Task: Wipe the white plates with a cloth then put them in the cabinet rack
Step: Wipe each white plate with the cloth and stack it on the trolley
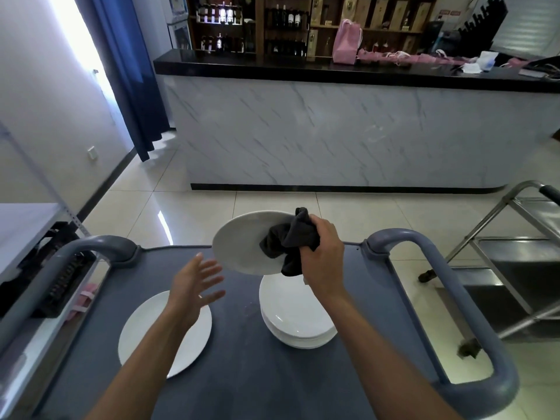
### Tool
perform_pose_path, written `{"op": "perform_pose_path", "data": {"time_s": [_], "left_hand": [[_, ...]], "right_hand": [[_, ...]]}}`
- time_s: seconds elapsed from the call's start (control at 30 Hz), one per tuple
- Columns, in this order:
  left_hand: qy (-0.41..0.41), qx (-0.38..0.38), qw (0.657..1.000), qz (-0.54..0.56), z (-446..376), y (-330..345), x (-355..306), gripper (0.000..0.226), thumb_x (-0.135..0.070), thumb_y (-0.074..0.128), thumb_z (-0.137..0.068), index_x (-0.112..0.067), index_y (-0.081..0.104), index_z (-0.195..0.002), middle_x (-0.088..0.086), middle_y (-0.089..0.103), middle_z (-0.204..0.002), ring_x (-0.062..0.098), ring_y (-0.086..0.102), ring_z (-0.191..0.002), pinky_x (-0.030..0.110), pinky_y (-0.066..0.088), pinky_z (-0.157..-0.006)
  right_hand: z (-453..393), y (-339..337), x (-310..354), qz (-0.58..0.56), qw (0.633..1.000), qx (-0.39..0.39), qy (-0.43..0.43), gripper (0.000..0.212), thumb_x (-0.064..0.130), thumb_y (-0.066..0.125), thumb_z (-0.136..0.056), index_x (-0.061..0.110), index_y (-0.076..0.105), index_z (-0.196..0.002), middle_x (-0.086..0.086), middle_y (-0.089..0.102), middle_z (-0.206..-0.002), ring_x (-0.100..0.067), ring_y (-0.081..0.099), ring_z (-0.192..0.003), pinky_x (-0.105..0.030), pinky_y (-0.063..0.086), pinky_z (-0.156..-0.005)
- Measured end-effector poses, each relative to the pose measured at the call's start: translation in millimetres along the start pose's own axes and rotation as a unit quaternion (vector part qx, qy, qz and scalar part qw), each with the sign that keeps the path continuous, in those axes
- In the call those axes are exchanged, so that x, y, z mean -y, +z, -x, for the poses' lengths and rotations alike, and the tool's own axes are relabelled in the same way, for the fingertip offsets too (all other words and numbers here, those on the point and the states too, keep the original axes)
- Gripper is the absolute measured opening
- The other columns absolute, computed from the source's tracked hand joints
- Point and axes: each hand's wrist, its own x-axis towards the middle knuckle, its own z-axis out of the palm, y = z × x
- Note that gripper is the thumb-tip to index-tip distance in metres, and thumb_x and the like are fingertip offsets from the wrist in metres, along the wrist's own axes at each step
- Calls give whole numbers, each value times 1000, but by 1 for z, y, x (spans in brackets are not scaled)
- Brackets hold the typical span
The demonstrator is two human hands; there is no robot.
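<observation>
White plate [242, 247], held in the air above the far end of a grey-blue cart [242, 374], tilted with its face toward the camera. Dark cloth [288, 241], bunched, lies against the plate's right half; part of it sticks up past the upper rim and part hangs below the lower rim. Right hand [322, 253]: fingers curled tight round the cloth at the plate's right edge, so cloth and rim sit inside the same grip; whether the fingers touch the plate itself behind the cloth cannot be told. Left hand [194, 286]: fingers straight and spread, holding nothing, palm turned toward the plate, just beside its lower left rim but apart from it. Stack of white plates [298, 319], on the cart top directly under the right hand and the held plate, partly hidden by the wrist. Single white plate [145, 338], flat on the cart top to the left of the stack, crossed by the left forearm. Cart handles: rounded grey loops at the left and right sides. Black rack [57, 277], to the left of the cart, beside a white shelf. Marble-fronted bar counter [333, 131] with a black top across the tiled floor; pink bags [345, 40] on it. Metal trolley [515, 268], at the right.
</observation>
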Motion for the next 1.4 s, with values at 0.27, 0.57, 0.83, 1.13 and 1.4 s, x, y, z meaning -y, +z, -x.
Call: {"op": "perform_pose_path", "data": {"time_s": [0.27, 0.57, 0.83, 1.13, 1.4], "left_hand": [[-175, 114, 978, -20, 0, 4, -13, 67, -64, 52, -91, -2, 70, -110, 12, 70, -97, 29, 63, -82, 34, 46, -64], [-171, 103, 955, 221, -3, 16, -16, 31, -7, 47, -99, 16, 59, -117, 23, 70, -100, 26, 75, -69, 27, 59, -51], [-58, 60, 975, 208, -17, 11, -17, 24, -1, 40, -103, 9, 61, -110, 16, 72, -102, 24, 71, -88, 28, 62, -62], [70, 26, 988, 138, -13, 21, -28, 20, 1, 44, -102, -5, 57, -115, 12, 65, -102, 25, 63, -87, 34, 63, -64], [187, 18, 982, -31, 2, 26, -30, 20, 2, 56, -97, -16, 61, -106, 10, 67, -79, 28, 65, -73, 38, 58, -53]], "right_hand": [[10, 5, 0, 17, 994, 0, -109, 48, -16, 59, -72, 11, 62, -112, 13, 56, -110, -23, 57, -96, -10, 39, -88], [19, 8, -16, 47, 985, 68, -150, 54, -11, 50, -68, 7, 64, -117, 2, 59, -119, -23, 56, -106, -19, 44, -96], [16, 1, -35, 89, 977, 137, -135, 73, -24, 54, -67, 7, 64, -132, -1, 59, -129, -23, 55, -118, -22, 42, -105], [17, 6, -17, -85, 973, 186, 111, 61, -10, 48, -86, 39, 58, -120, 0, 63, -108, -30, 65, -60, -44, 53, -45], [9, 42, -2, 14, 994, 97, -48, 39, 2, 59, -87, 17, 69, -121, 6, 63, -122, -13, 56, -115, -26, 46, -101]]}}
